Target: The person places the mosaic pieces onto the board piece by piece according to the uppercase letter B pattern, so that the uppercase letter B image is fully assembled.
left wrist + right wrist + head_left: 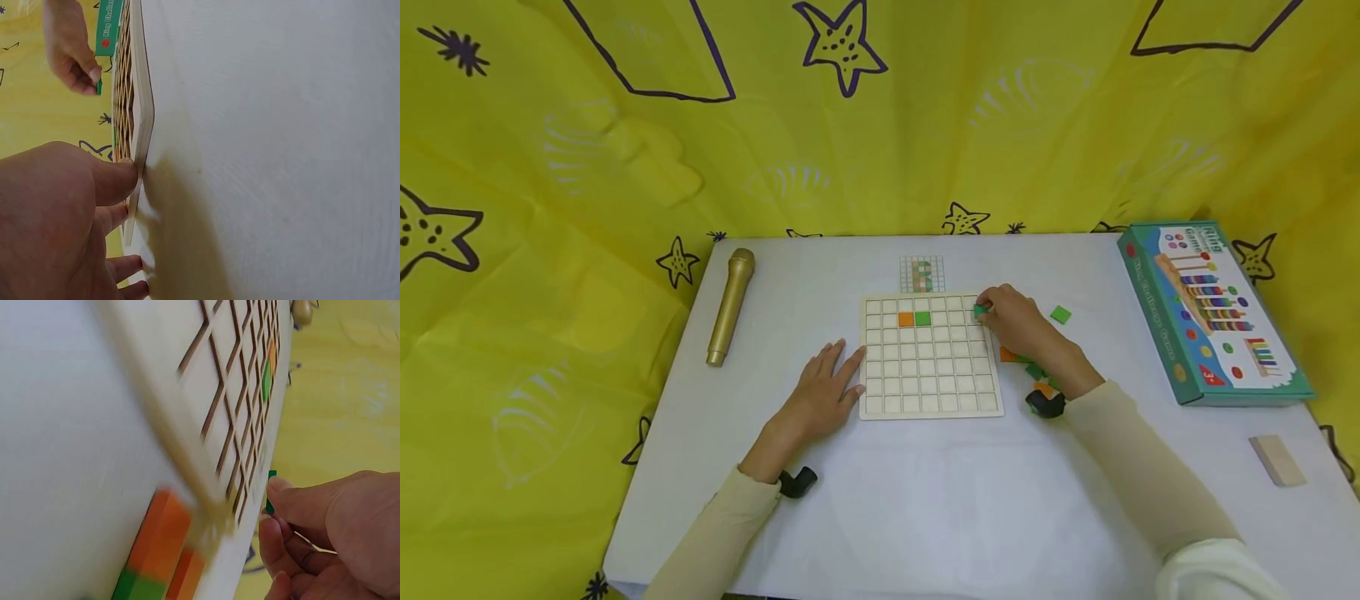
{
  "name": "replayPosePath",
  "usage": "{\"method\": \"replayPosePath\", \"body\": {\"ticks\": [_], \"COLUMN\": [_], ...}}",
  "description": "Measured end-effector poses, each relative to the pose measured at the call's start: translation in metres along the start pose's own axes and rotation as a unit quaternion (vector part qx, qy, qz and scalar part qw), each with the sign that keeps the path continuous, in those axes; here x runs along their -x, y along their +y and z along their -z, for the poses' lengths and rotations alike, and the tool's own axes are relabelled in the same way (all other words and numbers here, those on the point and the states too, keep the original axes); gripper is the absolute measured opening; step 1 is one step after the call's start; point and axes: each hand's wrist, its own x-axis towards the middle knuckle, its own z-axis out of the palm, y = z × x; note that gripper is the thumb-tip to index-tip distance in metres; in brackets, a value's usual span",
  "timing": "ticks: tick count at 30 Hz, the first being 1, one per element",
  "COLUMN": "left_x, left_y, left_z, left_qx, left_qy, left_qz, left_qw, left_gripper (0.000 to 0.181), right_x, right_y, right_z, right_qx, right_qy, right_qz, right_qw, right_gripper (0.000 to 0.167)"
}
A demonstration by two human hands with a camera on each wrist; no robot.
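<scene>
A wooden grid board (932, 367) lies on the table, with an orange tile (906, 319) and a green tile (922, 318) side by side in its second row. My right hand (1018, 323) pinches a dark green tile (981, 310) over the board's upper right corner; the right wrist view shows this tile (271, 492) on edge between thumb and finger. My left hand (820, 396), fingers spread, touches the board's left edge; in the left wrist view the thumb of this hand (69, 219) rests at the board's rim (145, 94). Above the board lies a small pattern card (922, 274).
Loose orange and green tiles (1034, 372) lie right of the board, partly under my right arm, and one green tile (1061, 314) lies farther out. A gold microphone (731, 308) is at the left. A game box (1217, 312) and a wooden block (1277, 460) are at the right.
</scene>
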Motion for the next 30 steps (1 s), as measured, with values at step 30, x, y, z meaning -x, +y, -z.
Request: {"method": "replayPosePath", "body": {"ticks": [30], "left_x": [-0.002], "left_y": [-0.001], "left_z": [0.001], "left_qx": [-0.01], "left_qy": [-0.015], "left_qz": [0.0], "left_qw": [0.9998], "left_gripper": [0.064], "right_x": [-0.027], "right_y": [-0.035], "right_z": [-0.038], "right_qx": [0.075], "right_qy": [0.009], "right_qz": [0.071], "right_qw": [0.9947], "right_gripper": [0.021]}}
